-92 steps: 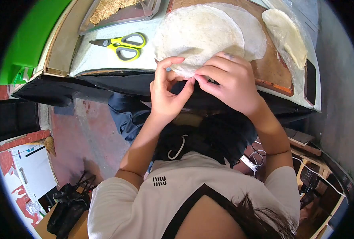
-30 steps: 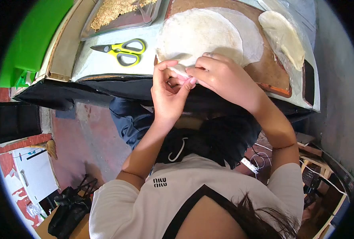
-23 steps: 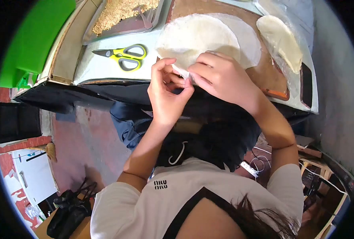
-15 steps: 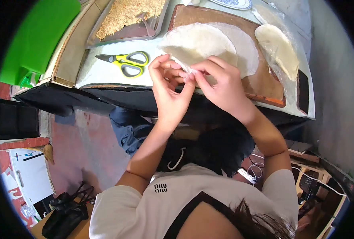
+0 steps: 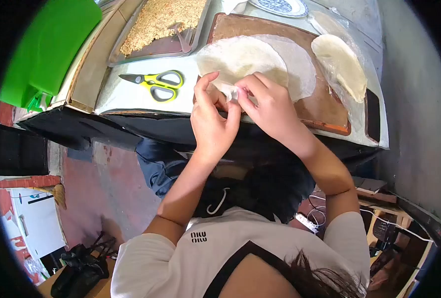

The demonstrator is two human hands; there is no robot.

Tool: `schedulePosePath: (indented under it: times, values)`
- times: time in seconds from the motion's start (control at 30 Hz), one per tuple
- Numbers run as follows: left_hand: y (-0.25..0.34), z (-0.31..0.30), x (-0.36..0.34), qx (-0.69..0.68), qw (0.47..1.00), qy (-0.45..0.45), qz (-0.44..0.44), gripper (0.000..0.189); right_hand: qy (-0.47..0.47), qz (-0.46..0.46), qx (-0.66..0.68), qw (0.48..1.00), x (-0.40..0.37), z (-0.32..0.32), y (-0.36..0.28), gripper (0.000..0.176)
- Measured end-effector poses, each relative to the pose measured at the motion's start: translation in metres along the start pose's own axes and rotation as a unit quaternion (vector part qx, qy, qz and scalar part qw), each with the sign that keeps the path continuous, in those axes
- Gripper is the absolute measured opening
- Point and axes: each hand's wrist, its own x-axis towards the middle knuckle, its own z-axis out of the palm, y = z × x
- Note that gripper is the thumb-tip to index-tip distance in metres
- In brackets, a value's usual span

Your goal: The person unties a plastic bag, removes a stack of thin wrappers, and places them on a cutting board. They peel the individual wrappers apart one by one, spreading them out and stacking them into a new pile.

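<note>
My right hand [image 5: 270, 102] pinches a small, crumpled white piece of thin wrapper [image 5: 228, 91] between thumb and fingertips. My left hand [image 5: 213, 119] is curled round the other side of that piece, thumb up against it and index finger raised. Just beyond the hands, thin round white wrappers [image 5: 248, 57] lie overlapping on a brown board [image 5: 325, 111]. To the left, scissors [image 5: 158, 84] with yellow-green and grey handles rest on the white tabletop. The underside of the held piece is hidden by my fingers.
A tray [image 5: 196, 37] of crumbly golden filling [image 5: 158, 25] with a spoon [image 5: 182, 39] stands at the back left. On the right, more pale wrappers [image 5: 340, 62] lie on clear plastic. A blue-patterned plate [image 5: 280, 6] sits at the back; a green container [image 5: 46, 49] is far left.
The fingers of my left hand have loosened, with the index finger lifting away. My right hand still pinches the wrapper piece. The whole view has shifted slightly.
</note>
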Motion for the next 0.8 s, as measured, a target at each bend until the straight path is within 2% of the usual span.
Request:
schedulePosePath:
  times: [0.17,0.37,0.47,0.57,0.67,0.73,0.8]
  values:
    - [0.000,0.000,-0.003,-0.027,1.000,-0.003,-0.014,0.055,0.003,0.017,-0.022,1.000,-0.006,0.006,-0.001,0.012]
    - [-0.013,-0.001,-0.002,-0.068,0.996,-0.051,0.019,0.066,-0.009,-0.072,0.053,0.996,0.001,0.006,0.004,0.031]
    - [-0.010,-0.005,-0.001,-0.058,0.995,-0.077,0.029,0.068,-0.029,-0.126,-0.035,0.991,0.000,-0.002,0.008,0.033]
    - [-0.007,-0.007,-0.002,-0.014,0.998,-0.064,0.008,0.069,-0.064,-0.062,-0.055,0.994,-0.001,-0.008,0.009,0.036]
    - [-0.003,-0.010,-0.005,-0.039,0.997,-0.054,-0.026,0.071,0.021,0.057,-0.006,0.998,0.000,-0.010,0.013,0.038]
    - [-0.009,-0.006,-0.003,-0.092,0.995,-0.041,-0.020,0.073,0.045,0.088,0.091,0.991,0.004,-0.014,0.006,0.037]
    - [-0.006,-0.005,0.001,-0.162,0.983,-0.051,-0.075,0.073,0.041,0.148,0.169,0.974,0.005,-0.017,-0.005,0.037]
